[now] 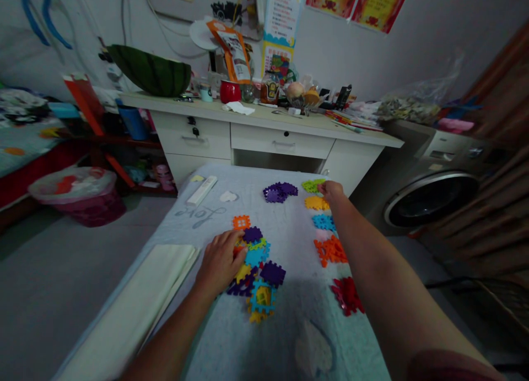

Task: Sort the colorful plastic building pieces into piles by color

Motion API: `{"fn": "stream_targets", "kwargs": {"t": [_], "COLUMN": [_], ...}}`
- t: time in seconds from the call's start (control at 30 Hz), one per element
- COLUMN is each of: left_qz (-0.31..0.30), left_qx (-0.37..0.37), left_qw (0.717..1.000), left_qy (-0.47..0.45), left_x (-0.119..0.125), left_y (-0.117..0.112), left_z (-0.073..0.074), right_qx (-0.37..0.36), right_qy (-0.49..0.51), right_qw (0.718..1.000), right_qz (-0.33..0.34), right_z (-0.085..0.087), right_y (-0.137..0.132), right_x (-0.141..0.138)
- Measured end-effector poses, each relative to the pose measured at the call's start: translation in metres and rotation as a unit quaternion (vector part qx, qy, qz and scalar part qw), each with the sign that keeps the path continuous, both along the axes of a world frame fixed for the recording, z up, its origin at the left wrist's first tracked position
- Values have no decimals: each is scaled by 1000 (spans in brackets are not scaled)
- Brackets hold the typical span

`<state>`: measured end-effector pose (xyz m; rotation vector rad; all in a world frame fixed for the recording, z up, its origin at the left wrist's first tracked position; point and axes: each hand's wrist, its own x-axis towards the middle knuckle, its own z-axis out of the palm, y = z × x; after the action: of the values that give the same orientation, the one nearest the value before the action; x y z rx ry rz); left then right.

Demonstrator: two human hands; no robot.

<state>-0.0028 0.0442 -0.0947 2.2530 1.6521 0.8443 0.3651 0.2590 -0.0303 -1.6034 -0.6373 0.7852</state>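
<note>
My left hand point(221, 260) lies on a joined cluster of coloured plastic interlocking tiles point(258, 273) in the middle of the cloth-covered table point(231, 337); its fingers curl over the cluster's left side. My right hand point(330, 191) reaches far across to the green tiles point(313, 185) at the table's far right, fingers closed at that pile. Sorted piles lie along the right: yellow point(314, 203), blue point(323, 222), orange point(330, 251), red point(347, 295). A purple pile point(280, 192) sits at the far middle.
A folded cream cloth point(136, 304) lies on the table's left. A white bar point(201, 190) rests at the far left. Behind stand a cluttered white desk point(264, 130), half a watermelon point(151, 71), a washing machine point(433, 194) and a lined bin point(76, 194).
</note>
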Motion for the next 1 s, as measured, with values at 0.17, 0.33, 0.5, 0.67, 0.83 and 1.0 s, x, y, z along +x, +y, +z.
{"fn": "stream_targets", "kwargs": {"t": [0.17, 0.33, 0.5, 0.67, 0.83, 1.0], "left_qz": [-6, -3, -5, -7, 0, 29], "left_qx": [0, -8, -15, -12, -4, 2], "left_qw": [1000, 1000, 1000, 999, 987, 979], "left_qy": [2, 10, 8, -47, -159, -204], "left_x": [-1, 1, 1, -2, -5, -8], "left_y": [1, -1, -2, 0, 3, 5], "left_z": [-2, 2, 4, 1, -1, -3], "right_qx": [-9, 24, 54, 51, 72, 15], "right_qy": [60, 86, 78, -185, -402, -485], "right_qw": [996, 995, 988, 879, 742, 701], "right_qz": [-61, -46, 120, 436, 532, 523], "right_z": [13, 31, 28, 2, -19, -24], "right_y": [-16, -42, -78, -116, -128, -124], "right_x": [-4, -16, -60, -132, -197, -220]}}
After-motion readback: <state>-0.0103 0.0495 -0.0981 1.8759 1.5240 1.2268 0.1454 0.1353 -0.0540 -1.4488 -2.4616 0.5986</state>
